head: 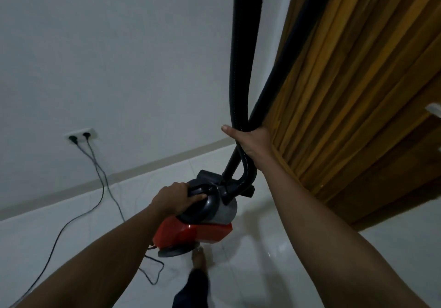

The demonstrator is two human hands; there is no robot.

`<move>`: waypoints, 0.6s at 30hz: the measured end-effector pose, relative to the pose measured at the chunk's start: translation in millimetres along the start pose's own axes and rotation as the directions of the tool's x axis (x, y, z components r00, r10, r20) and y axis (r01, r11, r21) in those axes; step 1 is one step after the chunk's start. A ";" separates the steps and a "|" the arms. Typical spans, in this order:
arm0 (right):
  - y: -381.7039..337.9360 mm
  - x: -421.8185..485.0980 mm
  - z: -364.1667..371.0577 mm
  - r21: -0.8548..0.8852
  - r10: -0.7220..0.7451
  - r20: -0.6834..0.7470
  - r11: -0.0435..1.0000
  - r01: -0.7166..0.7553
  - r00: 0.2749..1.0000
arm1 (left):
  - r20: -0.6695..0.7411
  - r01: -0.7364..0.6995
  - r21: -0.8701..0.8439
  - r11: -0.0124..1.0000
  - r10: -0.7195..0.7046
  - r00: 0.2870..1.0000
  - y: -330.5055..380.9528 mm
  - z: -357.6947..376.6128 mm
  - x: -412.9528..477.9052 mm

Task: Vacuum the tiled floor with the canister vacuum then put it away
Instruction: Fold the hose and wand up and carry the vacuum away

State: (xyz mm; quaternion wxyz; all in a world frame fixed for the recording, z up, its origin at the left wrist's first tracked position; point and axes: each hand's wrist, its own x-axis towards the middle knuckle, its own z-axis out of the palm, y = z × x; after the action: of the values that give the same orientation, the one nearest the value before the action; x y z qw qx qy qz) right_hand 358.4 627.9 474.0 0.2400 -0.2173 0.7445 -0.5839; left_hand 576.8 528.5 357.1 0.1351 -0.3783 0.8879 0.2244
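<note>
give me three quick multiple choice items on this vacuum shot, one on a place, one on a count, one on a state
1. Where is the wall socket?
A. left of the vacuum
B. on the wooden door
C. on the floor

2. How many plugs sit in it?
A. none
B. two
C. four

3. What is the left hand doing?
A. hanging free
B. gripping the canister's handle
C. pulling a plug

Key: 1 A, it sits on the white wall left of the red canister. 2 B, two dark plugs with cords. 3 B, fingers wrap the handle while the right hand holds the hose.
</note>
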 end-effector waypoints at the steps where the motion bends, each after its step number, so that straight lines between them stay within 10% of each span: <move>1: 0.5 21.3 3.6 -0.003 -0.005 -0.025 1.000 0.005 1.000 | -0.003 -0.010 0.007 1.000 0.010 1.000 -0.4 -9.8 21.9; 18: 35.6 411.3 8.4 -0.016 -0.004 -0.311 1.000 0.000 0.950 | 0.113 -0.124 0.078 0.989 0.115 0.987 70.7 -118.9 417.8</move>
State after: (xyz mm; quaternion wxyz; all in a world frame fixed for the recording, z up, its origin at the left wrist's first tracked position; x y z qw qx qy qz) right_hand 37.0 381.1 394.9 0.1176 -0.1252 0.7773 -0.6053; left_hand 233.7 257.0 309.4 0.1852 -0.3055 0.9091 0.2143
